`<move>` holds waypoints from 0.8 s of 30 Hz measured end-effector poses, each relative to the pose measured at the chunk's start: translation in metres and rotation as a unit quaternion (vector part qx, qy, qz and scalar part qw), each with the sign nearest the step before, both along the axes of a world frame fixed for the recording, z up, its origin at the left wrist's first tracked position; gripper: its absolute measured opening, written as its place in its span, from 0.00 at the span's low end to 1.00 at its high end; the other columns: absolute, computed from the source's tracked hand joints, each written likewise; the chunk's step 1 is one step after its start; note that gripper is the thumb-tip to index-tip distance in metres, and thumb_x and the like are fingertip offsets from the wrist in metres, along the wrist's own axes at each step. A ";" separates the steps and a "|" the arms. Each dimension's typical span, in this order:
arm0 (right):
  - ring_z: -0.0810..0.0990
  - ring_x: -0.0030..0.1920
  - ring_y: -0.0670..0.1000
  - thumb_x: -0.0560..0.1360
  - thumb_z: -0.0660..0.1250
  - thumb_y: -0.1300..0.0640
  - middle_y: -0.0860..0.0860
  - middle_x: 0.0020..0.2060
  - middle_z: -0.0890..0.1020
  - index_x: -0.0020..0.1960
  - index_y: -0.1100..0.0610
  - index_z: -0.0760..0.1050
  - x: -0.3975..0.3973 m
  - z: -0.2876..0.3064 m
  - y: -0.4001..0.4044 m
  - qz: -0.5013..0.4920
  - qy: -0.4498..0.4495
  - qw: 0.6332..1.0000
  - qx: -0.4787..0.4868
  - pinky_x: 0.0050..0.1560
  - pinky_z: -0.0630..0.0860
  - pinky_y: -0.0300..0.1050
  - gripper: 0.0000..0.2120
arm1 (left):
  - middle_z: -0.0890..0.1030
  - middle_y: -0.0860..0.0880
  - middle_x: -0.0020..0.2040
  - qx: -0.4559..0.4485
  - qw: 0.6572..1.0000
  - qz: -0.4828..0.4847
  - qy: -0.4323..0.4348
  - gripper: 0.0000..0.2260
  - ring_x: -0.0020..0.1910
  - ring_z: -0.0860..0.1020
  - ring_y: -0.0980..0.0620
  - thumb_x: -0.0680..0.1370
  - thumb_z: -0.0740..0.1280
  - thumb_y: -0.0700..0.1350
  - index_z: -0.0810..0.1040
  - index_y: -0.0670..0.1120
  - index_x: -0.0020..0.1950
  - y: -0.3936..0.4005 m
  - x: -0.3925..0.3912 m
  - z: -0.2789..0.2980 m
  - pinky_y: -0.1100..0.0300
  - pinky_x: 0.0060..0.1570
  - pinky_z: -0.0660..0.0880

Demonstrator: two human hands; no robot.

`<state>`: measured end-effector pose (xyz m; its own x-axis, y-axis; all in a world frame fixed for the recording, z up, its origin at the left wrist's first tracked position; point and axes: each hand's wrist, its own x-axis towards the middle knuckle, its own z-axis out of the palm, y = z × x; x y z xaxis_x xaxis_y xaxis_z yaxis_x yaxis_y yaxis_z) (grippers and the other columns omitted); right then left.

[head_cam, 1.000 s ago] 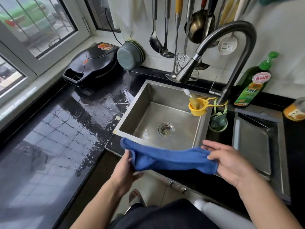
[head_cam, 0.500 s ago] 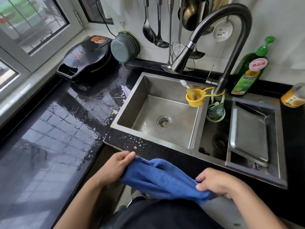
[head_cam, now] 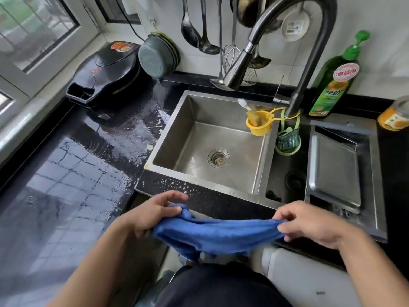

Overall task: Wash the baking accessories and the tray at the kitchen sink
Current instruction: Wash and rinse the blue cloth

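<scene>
A blue cloth [head_cam: 217,233] is stretched between my two hands in front of the counter edge, below the sink. My left hand [head_cam: 152,213] pinches its left end with thumb and fingers. My right hand [head_cam: 309,224] pinches its right end. The steel sink basin [head_cam: 192,111] lies beyond, empty, with a drain in its floor. A metal baking tray [head_cam: 332,171] rests tilted in the smaller right-hand basin. The dark curved faucet [head_cam: 301,89] arches over the sink, with no water running.
A green dish soap bottle [head_cam: 334,78] and an orange jar [head_cam: 394,116] stand behind the tray. A yellow holder [head_cam: 259,127] and a green sponge basket [head_cam: 287,140] hang at the faucet. The wet black counter [head_cam: 73,165] carries a black electric griddle [head_cam: 104,78]. Ladles hang on the wall.
The cloth came down from over the sink's front rim to below the counter edge, was bunched, and is now pulled out taut between both hands.
</scene>
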<state>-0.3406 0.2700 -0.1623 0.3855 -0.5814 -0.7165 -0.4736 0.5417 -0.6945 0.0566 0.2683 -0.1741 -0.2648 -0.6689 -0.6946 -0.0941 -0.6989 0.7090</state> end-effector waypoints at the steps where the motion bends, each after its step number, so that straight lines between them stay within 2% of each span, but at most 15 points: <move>1: 0.76 0.32 0.47 0.68 0.71 0.68 0.53 0.32 0.79 0.44 0.62 0.82 0.000 0.003 -0.010 -0.071 -0.046 0.996 0.017 0.34 0.75 0.39 0.05 | 0.83 0.34 0.53 -0.026 0.999 0.018 -0.008 0.13 0.50 0.81 0.39 0.81 0.68 0.34 0.79 0.45 0.64 -0.014 -0.004 0.005 0.51 0.47 0.82; 3: 0.77 0.32 0.49 0.75 0.66 0.73 0.54 0.33 0.80 0.47 0.65 0.80 0.000 -0.010 -0.042 -0.249 -0.039 0.968 -0.005 0.31 0.76 0.38 0.07 | 0.83 0.40 0.52 -0.144 0.981 0.060 -0.117 0.12 0.49 0.80 0.42 0.82 0.66 0.36 0.80 0.49 0.61 -0.044 -0.017 0.004 0.52 0.47 0.80; 4: 0.79 0.36 0.51 0.77 0.64 0.73 0.55 0.37 0.82 0.52 0.65 0.80 0.003 -0.020 -0.056 -0.330 0.009 0.943 -0.045 0.36 0.79 0.40 0.09 | 0.82 0.43 0.55 -0.209 0.953 0.077 -0.204 0.11 0.50 0.80 0.44 0.82 0.67 0.37 0.80 0.50 0.60 -0.057 -0.023 -0.004 0.53 0.50 0.79; 5: 0.81 0.44 0.54 0.77 0.65 0.70 0.57 0.46 0.83 0.59 0.64 0.80 0.009 -0.035 -0.068 -0.383 0.080 0.915 -0.099 0.45 0.81 0.45 0.12 | 0.79 0.44 0.60 -0.267 0.917 0.071 -0.288 0.11 0.54 0.80 0.45 0.82 0.67 0.39 0.78 0.50 0.63 -0.066 -0.030 -0.013 0.52 0.56 0.78; 6: 0.80 0.53 0.58 0.77 0.67 0.67 0.59 0.56 0.80 0.67 0.61 0.77 0.018 -0.046 -0.074 -0.392 0.180 0.888 -0.159 0.56 0.78 0.50 0.18 | 0.76 0.43 0.64 -0.321 0.874 0.033 -0.362 0.14 0.60 0.78 0.44 0.82 0.67 0.41 0.77 0.48 0.67 -0.071 -0.037 -0.026 0.51 0.63 0.76; 7: 0.77 0.61 0.60 0.76 0.69 0.64 0.60 0.62 0.76 0.71 0.60 0.74 0.030 -0.056 -0.071 -0.358 0.266 0.867 -0.224 0.65 0.72 0.52 0.23 | 0.73 0.41 0.68 -0.357 0.839 -0.028 -0.410 0.17 0.66 0.75 0.42 0.81 0.65 0.43 0.75 0.45 0.71 -0.068 -0.046 -0.043 0.50 0.69 0.72; 8: 0.73 0.65 0.61 0.75 0.70 0.64 0.61 0.65 0.73 0.72 0.61 0.73 0.046 -0.067 -0.061 -0.312 0.304 0.852 -0.291 0.69 0.67 0.51 0.25 | 0.71 0.38 0.72 -0.374 0.813 -0.108 -0.433 0.20 0.70 0.72 0.38 0.81 0.63 0.46 0.73 0.43 0.73 -0.057 -0.054 -0.062 0.47 0.71 0.71; 10: 0.70 0.69 0.62 0.75 0.70 0.65 0.62 0.68 0.71 0.71 0.63 0.73 0.083 -0.098 -0.030 -0.208 0.296 0.860 -0.361 0.72 0.64 0.51 0.25 | 0.64 0.36 0.79 -0.394 0.757 -0.270 -0.446 0.26 0.77 0.64 0.35 0.81 0.55 0.51 0.68 0.45 0.79 -0.027 -0.074 -0.103 0.42 0.74 0.66; 12: 0.65 0.75 0.66 0.77 0.70 0.61 0.64 0.74 0.67 0.75 0.64 0.69 0.117 -0.133 0.001 -0.077 0.301 0.875 -0.371 0.76 0.61 0.59 0.28 | 0.55 0.40 0.83 -0.397 0.710 -0.346 -0.467 0.28 0.81 0.55 0.36 0.82 0.50 0.56 0.60 0.49 0.82 -0.004 -0.086 -0.136 0.40 0.77 0.60; 13: 0.60 0.78 0.67 0.79 0.67 0.56 0.64 0.77 0.63 0.77 0.63 0.65 0.126 -0.149 0.011 -0.003 0.323 0.870 -0.372 0.77 0.59 0.62 0.29 | 0.54 0.41 0.83 -0.398 0.697 -0.346 -0.486 0.28 0.81 0.54 0.36 0.82 0.51 0.57 0.58 0.51 0.83 0.000 -0.090 -0.148 0.40 0.78 0.58; 15: 0.52 0.80 0.67 0.82 0.57 0.47 0.64 0.80 0.57 0.80 0.63 0.58 0.118 -0.168 0.019 0.087 0.391 0.833 -0.381 0.78 0.56 0.63 0.32 | 0.54 0.40 0.83 -0.405 0.679 -0.328 -0.517 0.28 0.82 0.52 0.36 0.83 0.52 0.58 0.57 0.52 0.83 0.000 -0.099 -0.166 0.39 0.78 0.55; 18: 0.52 0.80 0.66 0.82 0.49 0.41 0.65 0.80 0.55 0.80 0.65 0.56 0.085 -0.168 0.038 0.068 0.456 0.805 -0.373 0.78 0.57 0.64 0.35 | 0.55 0.41 0.83 -0.452 0.670 -0.354 -0.471 0.28 0.82 0.52 0.37 0.83 0.55 0.59 0.59 0.54 0.83 0.003 -0.124 -0.171 0.39 0.77 0.53; 20: 0.53 0.79 0.68 0.83 0.43 0.39 0.67 0.79 0.57 0.79 0.67 0.60 0.074 -0.165 0.048 0.039 0.480 0.809 -0.337 0.77 0.57 0.65 0.37 | 0.57 0.43 0.83 -0.480 0.664 -0.367 -0.441 0.28 0.82 0.54 0.38 0.82 0.56 0.60 0.60 0.56 0.82 0.008 -0.140 -0.170 0.39 0.77 0.53; 21: 0.54 0.79 0.69 0.83 0.42 0.39 0.68 0.78 0.58 0.78 0.68 0.62 0.072 -0.162 0.050 0.025 0.484 0.816 -0.314 0.77 0.57 0.65 0.38 | 0.58 0.44 0.83 -0.483 0.666 -0.358 -0.441 0.28 0.82 0.55 0.39 0.82 0.57 0.61 0.61 0.58 0.82 0.008 -0.146 -0.168 0.39 0.77 0.52; 24: 0.55 0.78 0.71 0.80 0.51 0.43 0.67 0.78 0.59 0.77 0.68 0.64 0.116 -0.164 0.031 0.041 0.483 0.815 -0.318 0.75 0.58 0.69 0.35 | 0.59 0.45 0.83 -0.462 0.694 -0.303 -0.462 0.27 0.82 0.55 0.40 0.81 0.58 0.62 0.63 0.61 0.80 -0.010 -0.098 -0.167 0.40 0.77 0.53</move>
